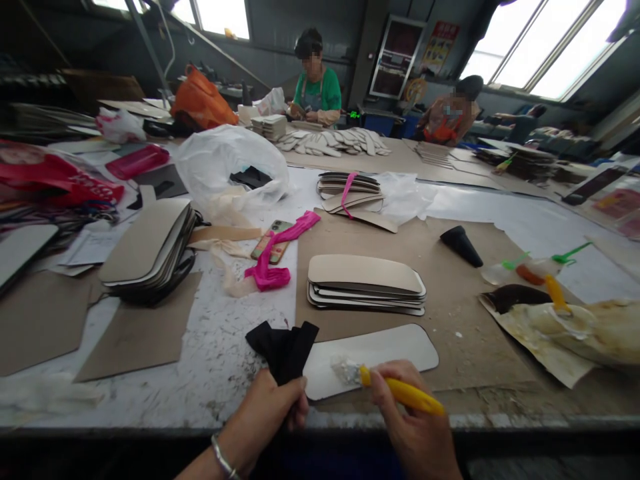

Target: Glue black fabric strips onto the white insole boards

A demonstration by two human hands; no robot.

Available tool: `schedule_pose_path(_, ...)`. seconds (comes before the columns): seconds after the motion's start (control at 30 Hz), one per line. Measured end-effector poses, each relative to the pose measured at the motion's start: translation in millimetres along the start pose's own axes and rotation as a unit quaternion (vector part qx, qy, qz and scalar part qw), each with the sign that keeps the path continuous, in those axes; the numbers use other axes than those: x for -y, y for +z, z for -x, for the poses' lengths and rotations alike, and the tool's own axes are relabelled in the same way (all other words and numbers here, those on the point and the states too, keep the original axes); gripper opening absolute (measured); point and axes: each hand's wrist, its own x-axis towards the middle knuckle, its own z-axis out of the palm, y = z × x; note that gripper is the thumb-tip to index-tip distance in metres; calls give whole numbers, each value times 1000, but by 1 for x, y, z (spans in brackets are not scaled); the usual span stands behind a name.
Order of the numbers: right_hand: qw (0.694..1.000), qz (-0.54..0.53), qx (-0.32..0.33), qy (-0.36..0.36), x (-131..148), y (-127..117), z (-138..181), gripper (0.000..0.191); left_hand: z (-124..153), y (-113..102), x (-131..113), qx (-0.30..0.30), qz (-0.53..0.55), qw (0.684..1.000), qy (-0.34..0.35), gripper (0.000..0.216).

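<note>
My right hand (413, 413) is closed round the yellow handle of a brush (400, 392). The brush's pale, clotted bristles touch a white rounded panel (400, 353) that lies flat near the table's front edge. At the panel's left end, my left hand (275, 403) grips a bunched black strip (285, 347), its loose ends sticking up above the fingers. Just behind the panel sits a stack of beige and white panels (367, 283) of similar shape.
A glue-crusted container (570, 320) with a yellow-handled tool stands at right, near two green-tipped bottles (540, 270) and a black cone (460, 245). More stacked panels (150, 240), a phone (273, 243) and a clear bag (233, 163) lie left. People work behind.
</note>
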Motion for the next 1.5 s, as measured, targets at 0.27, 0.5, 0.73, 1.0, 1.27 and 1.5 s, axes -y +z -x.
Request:
schedule_pose_path(0.27, 998, 20, 6, -67, -7, -1, -4, 10, -3, 0, 0, -2, 3, 1000, -1, 36)
schedule_pose_path(0.5, 953, 274, -96, -85, -53, -83, -18, 13, -4, -1, 8, -21, 14, 1000, -1, 36)
schedule_pose_path(0.73, 946, 268, -72, -166, -49, -76, -12, 2, -1, 0, 7, -23, 0, 1000, 4, 36)
schedule_pose_path(1.0, 998, 25, -16, -53, -9, -43, -2, 9, 10, -9, -6, -93, 6, 995, 35, 38)
schedule_pose_path(1.27, 968, -165, 127, 139, 20, 2, -24, 37, 47, -9, -20, 122, 86, 986, 76, 42)
schedule_pose_path(1.5, 922, -270, 199, 194, 30, 34, -16, 40, 49, 10, -12, 152, 148, 975, 73, 41)
